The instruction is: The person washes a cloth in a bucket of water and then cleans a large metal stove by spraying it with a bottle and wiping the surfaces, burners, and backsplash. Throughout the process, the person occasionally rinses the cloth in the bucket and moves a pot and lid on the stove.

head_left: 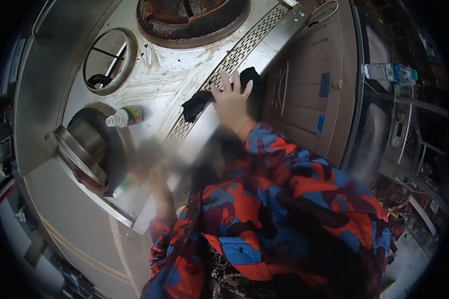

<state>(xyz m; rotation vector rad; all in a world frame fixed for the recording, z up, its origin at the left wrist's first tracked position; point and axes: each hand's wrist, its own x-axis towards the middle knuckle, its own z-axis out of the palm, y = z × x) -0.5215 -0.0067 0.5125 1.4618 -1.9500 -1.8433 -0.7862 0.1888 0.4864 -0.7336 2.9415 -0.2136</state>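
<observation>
My right hand (232, 104) lies palm down with fingers spread over a black cloth (197, 105). The cloth is bunched across the perforated metal strip (247, 42) along the stove's front edge, and it shows on both sides of the hand. Lower left, my left hand (159, 187) is over the steel stove top (157, 65); a blurred patch hides its fingers and anything in them. A green and white object (124, 187), partly smeared, is beside it. Farther up, a clear bottle with a green label (125, 116) lies on the steel.
A large rusty burner ring (194, 37) and a smaller metal ring (110, 60) sit on the stove, whose surface has whitish streaks. Metal pans (82, 152) stand at the left edge. A brown panelled door (309, 94) and a water bottle (389, 73) are on the right.
</observation>
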